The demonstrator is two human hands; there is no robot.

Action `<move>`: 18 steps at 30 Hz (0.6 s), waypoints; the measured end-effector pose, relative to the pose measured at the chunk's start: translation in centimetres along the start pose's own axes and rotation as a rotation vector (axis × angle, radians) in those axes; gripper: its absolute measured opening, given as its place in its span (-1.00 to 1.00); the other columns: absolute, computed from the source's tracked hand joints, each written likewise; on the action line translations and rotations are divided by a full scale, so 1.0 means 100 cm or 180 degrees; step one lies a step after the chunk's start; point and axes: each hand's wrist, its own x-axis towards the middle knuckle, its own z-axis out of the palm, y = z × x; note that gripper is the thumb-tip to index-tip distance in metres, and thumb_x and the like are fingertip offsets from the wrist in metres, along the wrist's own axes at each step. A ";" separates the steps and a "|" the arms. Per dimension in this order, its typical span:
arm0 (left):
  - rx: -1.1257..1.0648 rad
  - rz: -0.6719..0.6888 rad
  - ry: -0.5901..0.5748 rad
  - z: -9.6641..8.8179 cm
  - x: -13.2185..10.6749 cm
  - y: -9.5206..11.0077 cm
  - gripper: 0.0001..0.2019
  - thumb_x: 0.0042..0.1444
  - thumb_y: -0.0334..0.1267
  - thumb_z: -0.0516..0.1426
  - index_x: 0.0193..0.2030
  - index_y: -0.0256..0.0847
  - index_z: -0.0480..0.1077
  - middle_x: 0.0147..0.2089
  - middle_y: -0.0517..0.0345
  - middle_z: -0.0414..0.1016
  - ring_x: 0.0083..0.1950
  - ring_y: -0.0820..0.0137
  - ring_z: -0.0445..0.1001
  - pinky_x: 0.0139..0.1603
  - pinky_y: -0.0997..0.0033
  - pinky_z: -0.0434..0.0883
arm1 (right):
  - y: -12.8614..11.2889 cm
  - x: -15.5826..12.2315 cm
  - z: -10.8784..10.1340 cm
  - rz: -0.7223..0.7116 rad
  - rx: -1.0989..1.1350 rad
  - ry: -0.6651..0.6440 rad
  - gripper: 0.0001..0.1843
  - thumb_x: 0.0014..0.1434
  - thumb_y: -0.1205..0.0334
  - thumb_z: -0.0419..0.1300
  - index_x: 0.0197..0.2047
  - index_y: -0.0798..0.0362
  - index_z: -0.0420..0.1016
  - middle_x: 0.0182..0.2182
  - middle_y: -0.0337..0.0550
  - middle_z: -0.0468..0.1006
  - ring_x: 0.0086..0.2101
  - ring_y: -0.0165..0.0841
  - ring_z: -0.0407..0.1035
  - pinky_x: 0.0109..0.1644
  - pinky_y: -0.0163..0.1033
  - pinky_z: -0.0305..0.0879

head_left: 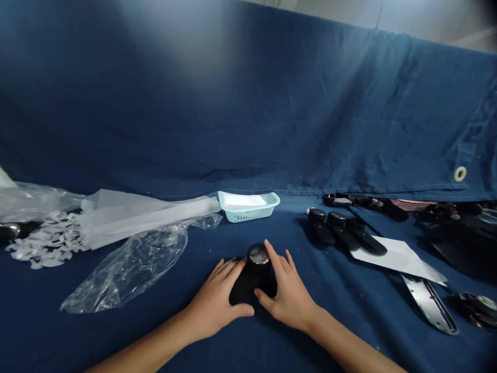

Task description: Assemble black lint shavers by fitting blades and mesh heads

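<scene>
At six o'clock from the basket, the black gadget is flanked by the left hand and the right hand, both spread loosely and closed on nothing, presumably so that it is steadied.

Left of a light-blue basket lie crumpled clear film and small white pieces, seemingly plastic

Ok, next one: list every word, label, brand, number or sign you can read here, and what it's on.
None can be read.
Black device between the left hand and right hand: no legible mark; fine lettering would be lost.
Loose white sheet on the right: no legible print.
Paper in the basket: too small to tell.
</scene>
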 end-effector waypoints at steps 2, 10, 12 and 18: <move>0.0021 0.0046 -0.0016 0.000 0.000 -0.002 -0.04 -0.05 -0.02 0.32 0.41 -0.04 -0.11 0.41 -0.12 0.08 0.41 -0.01 0.01 0.38 -0.22 -0.05 | -0.001 0.001 -0.002 -0.0021 -0.0082 0.0013 0.05 0.01 0.26 0.20 0.42 0.00 -0.35 0.20 0.04 0.32 0.21 -0.08 0.15 0.34 0.35 -0.31; 0.0217 0.0184 0.0041 0.005 -0.003 -0.004 -0.07 0.05 0.02 0.26 0.43 -0.04 -0.19 0.41 -0.17 0.06 0.41 -0.06 0.01 0.34 -0.22 0.06 | -0.005 0.001 0.001 0.0006 -0.0521 0.0167 0.00 -0.02 0.24 0.18 0.41 0.12 -0.25 0.23 0.10 0.28 0.23 -0.02 0.09 0.35 0.32 -0.26; 0.0281 0.0148 0.0031 0.007 -0.004 -0.004 -0.10 0.07 0.03 0.24 0.43 -0.07 -0.17 0.41 -0.20 0.05 0.40 -0.09 0.01 0.32 -0.24 0.08 | -0.005 0.001 0.002 -0.0023 -0.0630 0.0199 0.00 -0.03 0.24 0.17 0.40 0.15 -0.24 0.22 0.13 0.29 0.23 -0.03 0.11 0.35 0.31 -0.24; 0.0545 -0.0106 -0.0117 0.005 -0.004 0.003 -0.17 0.12 0.11 0.15 0.40 -0.25 -0.06 0.40 -0.30 0.04 0.40 -0.15 0.00 0.32 -0.17 0.13 | 0.000 0.004 0.001 -0.0279 -0.0892 0.0250 0.03 -0.06 0.24 0.17 0.40 0.21 -0.25 0.15 0.20 0.36 0.19 -0.01 0.18 0.34 0.33 -0.26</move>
